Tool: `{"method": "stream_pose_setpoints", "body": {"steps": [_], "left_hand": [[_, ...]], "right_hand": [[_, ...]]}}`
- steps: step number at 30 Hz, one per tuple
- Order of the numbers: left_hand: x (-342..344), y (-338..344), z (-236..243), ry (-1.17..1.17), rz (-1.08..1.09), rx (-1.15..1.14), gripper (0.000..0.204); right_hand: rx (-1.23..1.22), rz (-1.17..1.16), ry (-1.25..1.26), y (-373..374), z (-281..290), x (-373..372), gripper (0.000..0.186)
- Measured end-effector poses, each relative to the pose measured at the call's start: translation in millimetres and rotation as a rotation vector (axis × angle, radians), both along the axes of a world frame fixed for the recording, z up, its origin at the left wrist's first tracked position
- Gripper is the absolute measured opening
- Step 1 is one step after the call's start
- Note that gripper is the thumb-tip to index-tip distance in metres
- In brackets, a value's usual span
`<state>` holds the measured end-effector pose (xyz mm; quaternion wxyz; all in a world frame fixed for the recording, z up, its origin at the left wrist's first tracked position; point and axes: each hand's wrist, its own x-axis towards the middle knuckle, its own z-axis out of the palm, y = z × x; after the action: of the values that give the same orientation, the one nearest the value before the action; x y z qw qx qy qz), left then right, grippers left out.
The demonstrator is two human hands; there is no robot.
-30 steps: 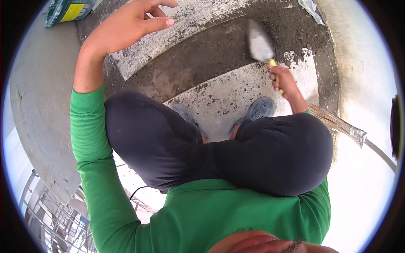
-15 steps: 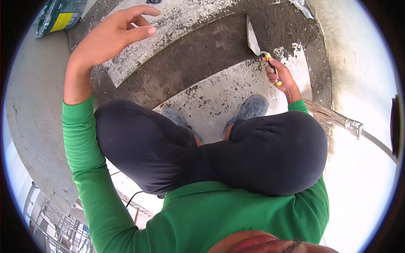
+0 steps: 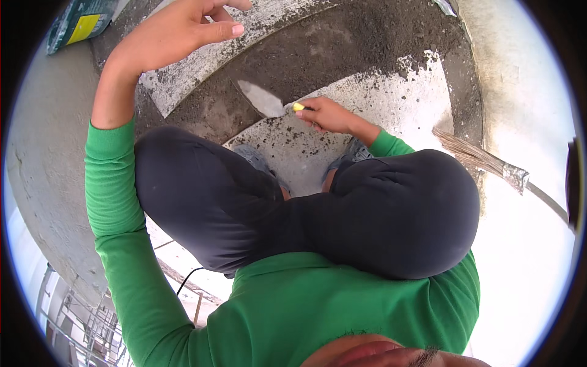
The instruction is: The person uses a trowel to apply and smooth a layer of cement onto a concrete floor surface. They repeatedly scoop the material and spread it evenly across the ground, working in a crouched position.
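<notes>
Ideally, skim almost flat with the pointed, yellow-handled steel trowel (image 3: 262, 99), gripped in the right hand (image 3: 327, 116) over the near edge of dark, crumbly mortar (image 3: 293, 49), with the empty left hand (image 3: 174, 38) raised, loosely spread.

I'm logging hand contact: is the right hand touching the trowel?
Touching. The head view shows the right hand closed around the yellow-ended handle of the trowel.

I count one trowel (image 3: 262, 100), one left hand (image 3: 183, 33), one right hand (image 3: 330, 115), two pale slabs (image 3: 391, 101), two shoes (image 3: 356, 151), one broom (image 3: 474, 154), one green container (image 3: 60, 30), one pale scrap (image 3: 445, 7).
</notes>
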<state>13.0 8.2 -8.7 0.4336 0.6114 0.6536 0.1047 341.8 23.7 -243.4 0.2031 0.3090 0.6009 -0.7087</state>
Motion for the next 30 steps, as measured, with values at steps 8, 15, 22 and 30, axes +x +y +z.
{"method": "stream_pose_setpoints", "body": {"steps": [8,15,22,30], "left_hand": [[-9,-7,20,-0.112,0.096,-0.109,0.049],[-6,-6,27,-0.080,0.136,-0.085,0.049],[7,1,23,-0.065,0.058,-0.006,0.050],[-6,-14,38,-0.028,0.160,-0.082,0.049]], "right_hand": [[-0.104,-0.307,-0.038,55,-23,66,0.039],[-0.046,-0.453,-0.051,39,-1,71,0.039],[-0.163,-0.315,-0.032,46,-32,59,0.039],[0.028,-0.456,-0.055,67,-2,78,0.035]]}}
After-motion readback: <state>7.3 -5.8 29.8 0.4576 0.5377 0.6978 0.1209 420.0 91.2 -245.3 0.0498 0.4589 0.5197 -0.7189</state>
